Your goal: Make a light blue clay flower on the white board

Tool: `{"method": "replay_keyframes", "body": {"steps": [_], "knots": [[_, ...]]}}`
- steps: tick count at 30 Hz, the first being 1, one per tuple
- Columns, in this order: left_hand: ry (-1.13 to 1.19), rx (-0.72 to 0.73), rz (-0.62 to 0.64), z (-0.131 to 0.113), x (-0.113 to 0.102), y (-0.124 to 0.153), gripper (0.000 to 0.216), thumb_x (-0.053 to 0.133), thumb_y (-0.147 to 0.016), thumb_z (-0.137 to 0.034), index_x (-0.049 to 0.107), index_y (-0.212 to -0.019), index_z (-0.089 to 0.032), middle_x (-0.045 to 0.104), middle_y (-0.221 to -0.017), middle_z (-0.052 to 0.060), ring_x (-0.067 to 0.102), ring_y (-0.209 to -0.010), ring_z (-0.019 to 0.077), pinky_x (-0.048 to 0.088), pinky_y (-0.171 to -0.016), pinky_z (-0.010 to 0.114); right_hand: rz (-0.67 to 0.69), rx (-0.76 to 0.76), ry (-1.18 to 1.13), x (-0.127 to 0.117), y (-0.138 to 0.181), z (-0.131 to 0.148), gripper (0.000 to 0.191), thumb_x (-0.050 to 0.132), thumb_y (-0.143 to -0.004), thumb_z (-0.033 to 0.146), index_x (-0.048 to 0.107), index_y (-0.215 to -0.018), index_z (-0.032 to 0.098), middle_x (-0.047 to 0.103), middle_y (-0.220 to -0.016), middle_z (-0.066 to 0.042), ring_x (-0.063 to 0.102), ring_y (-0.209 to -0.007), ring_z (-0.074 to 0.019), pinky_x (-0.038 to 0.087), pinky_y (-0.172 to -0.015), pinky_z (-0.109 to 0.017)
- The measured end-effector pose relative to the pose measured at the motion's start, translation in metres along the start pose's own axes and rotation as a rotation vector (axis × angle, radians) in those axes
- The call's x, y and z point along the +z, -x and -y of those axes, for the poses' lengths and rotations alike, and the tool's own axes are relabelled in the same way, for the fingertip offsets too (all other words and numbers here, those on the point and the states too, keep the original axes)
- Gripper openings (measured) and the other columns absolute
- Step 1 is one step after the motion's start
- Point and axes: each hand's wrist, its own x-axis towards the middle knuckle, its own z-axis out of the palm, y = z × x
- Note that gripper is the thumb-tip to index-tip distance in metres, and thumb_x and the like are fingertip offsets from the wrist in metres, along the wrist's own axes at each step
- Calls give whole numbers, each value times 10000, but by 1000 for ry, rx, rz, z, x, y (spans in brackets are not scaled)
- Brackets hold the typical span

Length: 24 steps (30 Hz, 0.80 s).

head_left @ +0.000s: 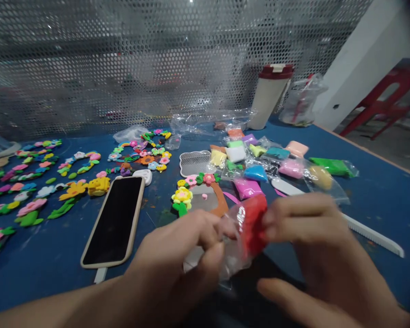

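A packet of red modelling clay [252, 225] in clear plastic is held up between my hands over the blue table [44, 278]. My left hand [177, 259] pinches the plastic at the packet's left side, and my right hand [310, 237] grips its right side. Behind them lies a mirror-like frame decorated with clay flowers [200, 198]. Several small packets of coloured clay [248, 187] are heaped beyond my right hand. A white comb [372, 230] lies under my right wrist's side, partly hidden.
A phone in a beige case [114, 221] lies left of my left hand. Rows of clay flower shapes [30, 191] cover the table's left side. A cream tumbler with a dark red lid [269, 98] stands against a perforated metal screen [157, 59]. A red plastic chair [382, 102] stands beyond the table's right edge.
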Motion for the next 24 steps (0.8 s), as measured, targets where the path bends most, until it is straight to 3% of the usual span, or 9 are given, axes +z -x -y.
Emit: {"method": "replay_keyframes", "body": {"steps": [2,3,7,11,17,24], "knots": [[118,-183,-57,3,4,-5,202,523,-760,-58,472,-612,-186,567,-595,-53,539,-545,52,435,-521,118,-50,-24,111,-1,1,-8,600,772,-695,266,457,-1206,285,474,-1242,-76,457,-1199,-251,418,-1013,-375],[222,-275,-67,4,5,-7,210,546,-747,-66,454,-601,-186,535,-561,-69,515,-506,41,417,-484,105,-19,-23,112,-1,0,-11,658,771,-699,290,421,-1255,290,449,-1292,-81,419,-1249,-260,392,-1041,-391],[606,-498,-92,9,8,-14,203,628,-684,-89,457,-679,-198,596,-615,-74,566,-482,64,476,-458,150,151,68,96,2,-1,-17,512,700,-770,232,461,-1220,269,606,-1132,-37,589,-1054,-169,488,-892,-255],[574,-619,-52,14,9,-15,92,625,-681,-79,596,-673,-166,616,-585,-47,588,-518,75,500,-526,167,75,186,160,8,1,-16,458,682,-719,131,513,-1126,257,660,-1017,0,644,-894,-129,514,-751,-199],[382,-627,7,20,9,-15,91,642,-651,-87,680,-622,-164,660,-605,-21,595,-598,106,461,-578,180,61,205,161,12,2,-15,385,655,-728,137,529,-1075,245,679,-976,9,659,-844,-109,523,-724,-175],[102,-386,74,23,6,-12,90,629,-717,-140,692,-665,-180,706,-729,-3,629,-713,146,455,-647,217,66,178,172,11,1,-14,345,645,-736,139,534,-1051,228,680,-967,-11,661,-864,-123,531,-706,-181]]}}
